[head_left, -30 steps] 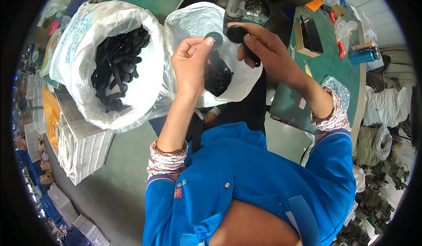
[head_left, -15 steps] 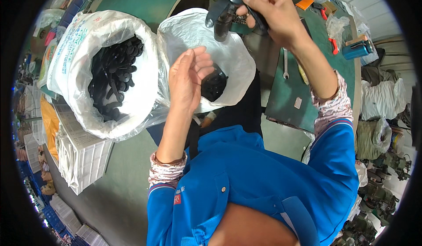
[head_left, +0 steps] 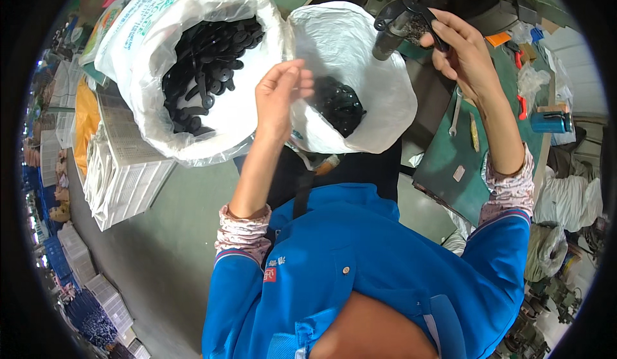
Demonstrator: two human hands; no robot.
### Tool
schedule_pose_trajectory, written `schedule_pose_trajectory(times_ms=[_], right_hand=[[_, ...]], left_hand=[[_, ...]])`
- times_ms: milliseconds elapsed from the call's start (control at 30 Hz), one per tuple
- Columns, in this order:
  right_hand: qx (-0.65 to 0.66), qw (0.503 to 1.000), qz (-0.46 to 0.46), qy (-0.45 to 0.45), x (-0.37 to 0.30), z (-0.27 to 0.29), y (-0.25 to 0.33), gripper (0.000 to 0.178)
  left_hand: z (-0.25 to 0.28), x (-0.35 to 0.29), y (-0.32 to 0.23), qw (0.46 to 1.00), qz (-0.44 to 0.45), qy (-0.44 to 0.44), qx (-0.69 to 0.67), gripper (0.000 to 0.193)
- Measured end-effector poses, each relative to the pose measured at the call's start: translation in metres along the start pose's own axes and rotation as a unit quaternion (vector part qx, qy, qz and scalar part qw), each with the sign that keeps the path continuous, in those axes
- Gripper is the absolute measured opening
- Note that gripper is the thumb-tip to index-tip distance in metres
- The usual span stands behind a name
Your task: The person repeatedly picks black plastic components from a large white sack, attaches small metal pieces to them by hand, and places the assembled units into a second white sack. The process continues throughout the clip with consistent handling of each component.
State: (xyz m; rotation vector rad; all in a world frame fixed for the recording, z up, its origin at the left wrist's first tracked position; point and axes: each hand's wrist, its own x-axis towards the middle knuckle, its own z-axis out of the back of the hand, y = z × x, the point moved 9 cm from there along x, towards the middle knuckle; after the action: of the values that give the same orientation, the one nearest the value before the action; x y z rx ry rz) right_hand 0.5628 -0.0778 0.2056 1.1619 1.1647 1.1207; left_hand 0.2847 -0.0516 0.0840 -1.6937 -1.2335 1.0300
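Observation:
My left hand [head_left: 281,96] hangs in the air between two white plastic bags, fingers loosely curled, with nothing visible in it. The larger bag [head_left: 141,51] on the left holds several flat black parts [head_left: 209,63]. The smaller bag [head_left: 379,102] in front of me holds a small heap of black parts [head_left: 337,105]. My right hand [head_left: 459,51] is raised at the upper right, fingers closed on a black part [head_left: 421,15] held against a dark machine fixture [head_left: 392,31].
A green work surface [head_left: 463,160] at the right carries a wrench [head_left: 455,112], a red tool [head_left: 522,105] and a blue cylinder [head_left: 549,122]. White slotted crates [head_left: 122,173] stand at the left. More bags lie at the far right.
My right hand has risen up and to the right, carrying the black part to the machine fixture. My left hand has dropped away from it and now hovers empty between the bags.

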Motion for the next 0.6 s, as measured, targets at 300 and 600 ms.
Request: schedule_pose_trajectory(times_ms=[300,600], right_hand=[[0.032,0.999,-0.004,-0.016,-0.004,0.002,0.001,0.026],[-0.353,0.921,0.162,-0.039,-0.026,-0.031,0.027,0.037]], left_hand=[[0.122,0.059,-0.067,0.749,-0.206,-0.132,0.616,0.076],[0.137,0.149,-0.067,0.496,-0.026,-0.067,0.865,0.099]])
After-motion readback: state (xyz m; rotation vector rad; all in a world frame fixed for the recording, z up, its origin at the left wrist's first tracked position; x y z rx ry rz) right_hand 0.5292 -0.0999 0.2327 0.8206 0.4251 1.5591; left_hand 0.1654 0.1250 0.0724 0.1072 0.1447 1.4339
